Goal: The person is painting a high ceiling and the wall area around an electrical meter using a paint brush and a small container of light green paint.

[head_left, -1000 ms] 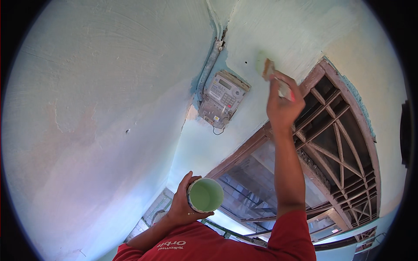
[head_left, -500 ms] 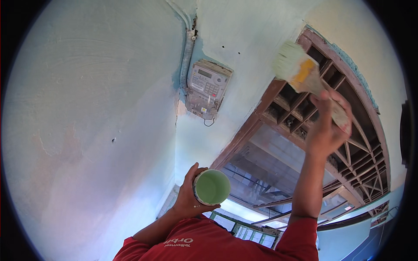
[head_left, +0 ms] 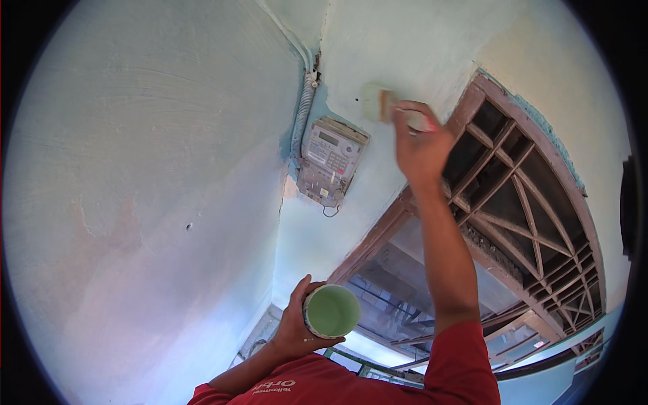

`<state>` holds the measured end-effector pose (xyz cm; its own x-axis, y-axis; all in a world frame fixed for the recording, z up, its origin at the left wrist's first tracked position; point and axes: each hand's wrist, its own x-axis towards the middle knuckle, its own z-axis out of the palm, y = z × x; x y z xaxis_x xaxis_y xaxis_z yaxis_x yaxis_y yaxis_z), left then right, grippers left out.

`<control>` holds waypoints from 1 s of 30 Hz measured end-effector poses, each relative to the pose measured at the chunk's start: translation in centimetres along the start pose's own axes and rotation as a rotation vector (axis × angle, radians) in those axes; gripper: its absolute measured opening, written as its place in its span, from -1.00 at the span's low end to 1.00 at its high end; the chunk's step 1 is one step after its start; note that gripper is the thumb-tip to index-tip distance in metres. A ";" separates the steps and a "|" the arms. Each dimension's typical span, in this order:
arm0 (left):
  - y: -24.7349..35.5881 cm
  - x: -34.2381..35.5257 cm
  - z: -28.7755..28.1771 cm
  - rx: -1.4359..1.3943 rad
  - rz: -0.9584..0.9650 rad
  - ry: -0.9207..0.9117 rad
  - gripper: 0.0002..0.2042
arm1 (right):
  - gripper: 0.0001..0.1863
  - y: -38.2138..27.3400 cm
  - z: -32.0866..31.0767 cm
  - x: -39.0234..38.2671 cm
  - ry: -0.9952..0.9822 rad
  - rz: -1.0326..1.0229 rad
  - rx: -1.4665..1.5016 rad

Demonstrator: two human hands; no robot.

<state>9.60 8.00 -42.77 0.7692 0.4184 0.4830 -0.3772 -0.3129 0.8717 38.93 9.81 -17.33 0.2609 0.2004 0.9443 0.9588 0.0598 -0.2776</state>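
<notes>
My left hand point(head_left: 297, 322) is wrapped round a paint tub point(head_left: 331, 311) with pale green paint inside, at the lower middle of the head view. Up and to the right, my right hand point(head_left: 424, 143) grips the handle of a wide paintbrush point(head_left: 388, 106). The brush's bristles are coated in pale green and blurred by motion. They are at the pale wall point(head_left: 432, 61), just above and right of an electricity meter point(head_left: 333, 152); whether they touch it I cannot tell.
A corrugated conduit point(head_left: 304, 111) runs from the meter up the wall corner. On the right is a brown wooden window frame point(head_left: 466, 111) with latticed openings. The left wall point(head_left: 135, 175) has patchy, peeling paint and a small hole.
My right hand has swept the brush leftward and slightly down, from beside the window frame toward the meter. The view has shifted a little; my left hand still holds the tub.
</notes>
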 end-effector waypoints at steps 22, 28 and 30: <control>-1.5 1.7 0.0 -0.024 -0.003 0.042 0.35 | -0.91 -2.7 -5.1 5.3 0.158 -0.096 -0.079; -1.6 2.7 0.3 0.076 0.073 -0.038 0.44 | -0.89 -2.8 1.6 -0.7 -0.191 0.111 0.088; -1.2 2.9 0.2 0.020 0.104 -0.046 0.44 | -0.90 -1.8 0.8 -0.9 -0.173 0.042 -0.017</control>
<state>12.39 9.37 -42.44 0.7495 0.3434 0.5660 -0.4461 -0.3696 0.8151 36.91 10.33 -17.83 0.2791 0.3674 0.8872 0.9496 0.0318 -0.3119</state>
